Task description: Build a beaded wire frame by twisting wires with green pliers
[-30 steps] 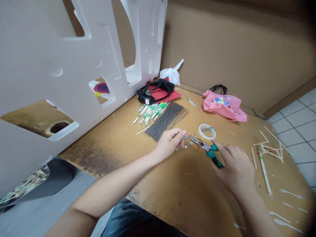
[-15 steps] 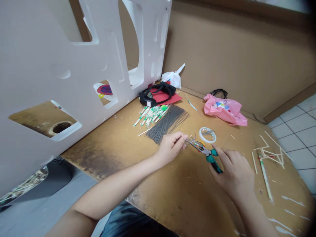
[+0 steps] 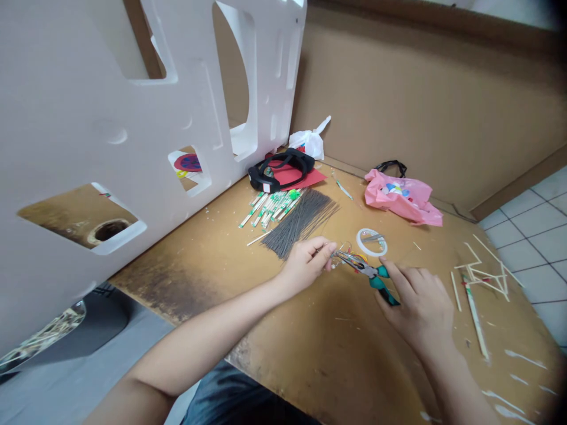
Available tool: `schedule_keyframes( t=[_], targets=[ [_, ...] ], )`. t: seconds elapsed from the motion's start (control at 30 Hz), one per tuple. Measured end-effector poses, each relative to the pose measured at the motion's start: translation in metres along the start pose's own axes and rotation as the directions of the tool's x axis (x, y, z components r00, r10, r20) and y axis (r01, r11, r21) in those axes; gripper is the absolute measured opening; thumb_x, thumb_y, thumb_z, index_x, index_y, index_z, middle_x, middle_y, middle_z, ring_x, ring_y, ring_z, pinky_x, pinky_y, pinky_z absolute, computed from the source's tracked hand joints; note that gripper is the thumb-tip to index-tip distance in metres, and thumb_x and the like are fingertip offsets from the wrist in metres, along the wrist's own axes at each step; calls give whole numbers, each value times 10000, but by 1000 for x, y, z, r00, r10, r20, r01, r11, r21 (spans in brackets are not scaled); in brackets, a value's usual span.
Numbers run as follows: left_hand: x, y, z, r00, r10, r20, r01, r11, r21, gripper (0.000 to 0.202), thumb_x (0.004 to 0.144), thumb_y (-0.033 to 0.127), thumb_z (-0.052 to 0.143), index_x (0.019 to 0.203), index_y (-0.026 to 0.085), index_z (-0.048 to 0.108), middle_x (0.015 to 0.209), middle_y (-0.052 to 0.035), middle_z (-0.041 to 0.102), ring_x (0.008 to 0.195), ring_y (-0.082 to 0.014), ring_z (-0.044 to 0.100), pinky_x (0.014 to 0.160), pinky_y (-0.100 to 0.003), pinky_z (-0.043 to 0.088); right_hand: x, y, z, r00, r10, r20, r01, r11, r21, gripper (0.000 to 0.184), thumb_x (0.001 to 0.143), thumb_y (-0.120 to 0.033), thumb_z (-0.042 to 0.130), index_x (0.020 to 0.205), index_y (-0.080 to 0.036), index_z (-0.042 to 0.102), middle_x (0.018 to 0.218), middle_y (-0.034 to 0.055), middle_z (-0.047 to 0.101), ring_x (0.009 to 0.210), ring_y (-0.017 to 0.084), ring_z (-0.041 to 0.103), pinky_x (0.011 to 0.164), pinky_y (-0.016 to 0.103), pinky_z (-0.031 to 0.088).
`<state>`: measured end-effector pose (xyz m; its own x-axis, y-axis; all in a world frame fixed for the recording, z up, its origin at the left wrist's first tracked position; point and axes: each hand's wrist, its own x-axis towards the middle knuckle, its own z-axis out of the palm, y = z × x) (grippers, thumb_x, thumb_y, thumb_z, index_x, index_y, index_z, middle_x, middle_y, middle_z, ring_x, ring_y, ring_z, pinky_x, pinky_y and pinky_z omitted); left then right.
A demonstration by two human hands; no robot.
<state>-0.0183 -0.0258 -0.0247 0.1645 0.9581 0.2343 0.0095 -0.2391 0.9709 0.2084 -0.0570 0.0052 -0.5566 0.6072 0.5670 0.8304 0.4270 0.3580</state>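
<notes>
My right hand [image 3: 420, 307] is closed round the teal handles of a pair of long-nose pliers [image 3: 367, 271], whose jaws point left. My left hand [image 3: 308, 262] pinches a small piece of thin wire [image 3: 340, 252] at the plier tips, just above the wooden table [image 3: 310, 330]. A bundle of grey wires [image 3: 301, 221] lies just behind my left hand. A roll of clear tape [image 3: 372, 241] lies flat behind the pliers.
A large white foam panel [image 3: 110, 130] stands along the left. Green-and-white paper sticks [image 3: 270, 205], a black strap on red paper [image 3: 283, 168], a pink bag [image 3: 403, 198] and a white bag [image 3: 308, 140] lie near the cardboard wall. A stick frame [image 3: 481, 274] lies at right.
The hands and pliers have stayed almost in place; the plier tips have closed in on the wire that my left hand pinches. The view has shifted slightly.
</notes>
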Motion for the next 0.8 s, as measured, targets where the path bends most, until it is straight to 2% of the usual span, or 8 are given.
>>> schedule_keyframes(
  t=[0.13, 0.3, 0.53, 0.8],
  targets=[
    [2, -1, 0, 999, -23, 44, 21, 999, 34, 380, 884, 433, 468, 632, 154, 528, 516, 43, 506, 445, -51, 388, 485, -186, 317, -2, 11, 5, 995, -38, 97, 27, 994, 107, 380, 784, -253, 590, 1148, -142, 582, 875, 69, 656, 785, 214, 554, 666, 316, 393],
    [5, -4, -1, 990, -63, 126, 65, 998, -12, 345, 877, 453, 465, 702, 160, 516, 550, 48, 528, 437, -43, 391, 476, -180, 322, -2, 17, 12, 991, -39, 124, 14, 980, 197, 350, 785, -235, 565, 1122, -144, 587, 901, 77, 655, 811, 214, 561, 687, 315, 406],
    [9, -7, 1, 968, -196, 159, 221, 961, -165, 364, 836, 493, 499, 682, 165, 471, 501, 67, 481, 369, -29, 352, 404, -173, 274, 0, 11, 11, 993, -34, 114, 22, 995, 100, 379, 782, -266, 584, 1138, -137, 588, 859, 73, 657, 792, 223, 549, 655, 323, 375],
    [8, -5, 2, 969, -206, 135, 236, 935, -264, 355, 818, 486, 527, 670, 171, 456, 496, 71, 487, 347, -27, 334, 381, -180, 255, -1, 0, -1, 994, 20, 103, -24, 999, 40, 364, 799, -290, 591, 1134, -150, 597, 857, 64, 672, 755, 214, 564, 637, 324, 377]
  ],
)
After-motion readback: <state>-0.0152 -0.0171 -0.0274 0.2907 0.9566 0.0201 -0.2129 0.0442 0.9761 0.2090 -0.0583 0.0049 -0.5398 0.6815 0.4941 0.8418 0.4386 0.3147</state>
